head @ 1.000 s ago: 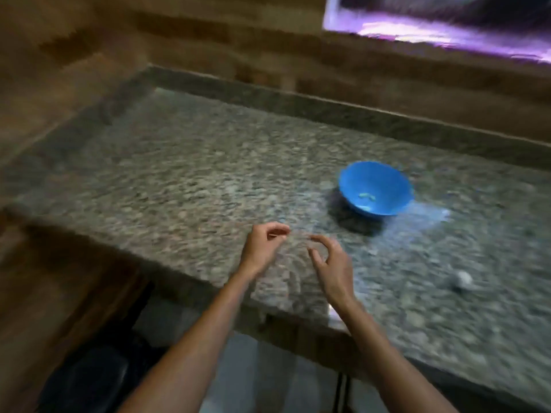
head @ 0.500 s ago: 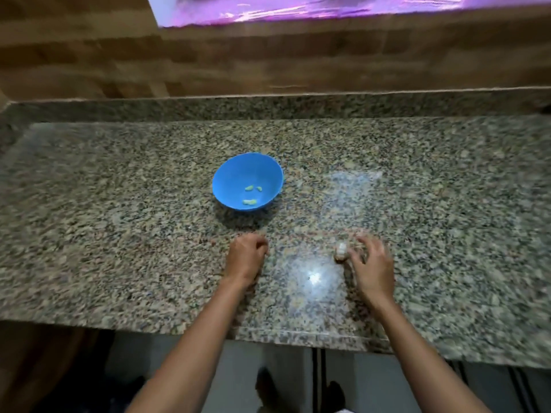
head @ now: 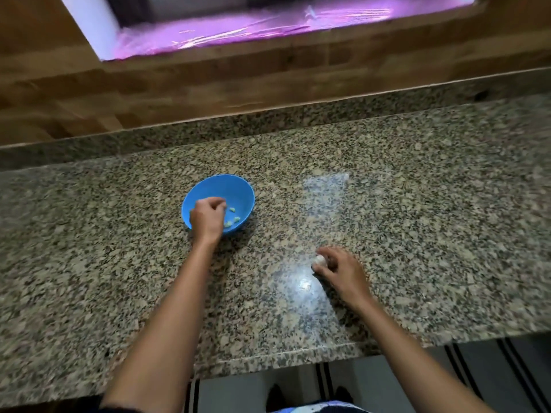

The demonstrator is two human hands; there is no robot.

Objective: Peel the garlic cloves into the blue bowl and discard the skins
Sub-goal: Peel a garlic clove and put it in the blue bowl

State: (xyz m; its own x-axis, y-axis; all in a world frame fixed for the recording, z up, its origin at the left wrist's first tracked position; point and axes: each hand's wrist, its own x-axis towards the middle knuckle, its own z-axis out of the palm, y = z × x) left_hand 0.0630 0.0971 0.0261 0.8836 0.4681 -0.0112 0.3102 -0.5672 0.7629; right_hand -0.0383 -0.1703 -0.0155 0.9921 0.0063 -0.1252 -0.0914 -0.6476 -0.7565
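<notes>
The blue bowl (head: 238, 189) stands on the granite counter left of centre, with three peeled garlic cloves (head: 232, 217) inside. My left hand (head: 207, 217) hovers over the bowl's near left side. Its fingers are curled and pinched against the thumb, and whatever small piece they hold is hidden. Near the front of the counter lies a white garlic bulb (head: 319, 259). My right hand (head: 343, 271) grips it with curled fingertips while resting on the stone.
The speckled granite counter (head: 417, 219) runs across the view, with its front edge close to me. A low granite upstand and a wooden wall (head: 268, 79) close off the back. Striped floor shows below the edge.
My left hand has lifted from the counter in front of the bowl to over the bowl. The right hand stays on the garlic bulb. The view has steadied and turned right.
</notes>
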